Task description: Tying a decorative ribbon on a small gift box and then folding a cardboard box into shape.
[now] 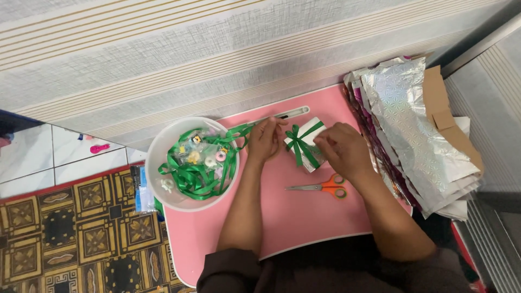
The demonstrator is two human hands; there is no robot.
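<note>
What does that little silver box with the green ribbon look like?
The small box is wrapped in shiny silver paper and crossed by a green ribbon tied in a bow on top. It sits tilted on the pink table, between the left hand and the right hand, both touching it. Orange-handled scissors lie just below.

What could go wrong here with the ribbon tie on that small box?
1. Both hands, left hand and right hand, work the green ribbon on the small silver box; the bow may slip loose.
2. The ribbon's tail runs into the white bowl; a tug might drag it.
3. The orange-handled scissors lie near the right wrist; it could knock them.
</note>
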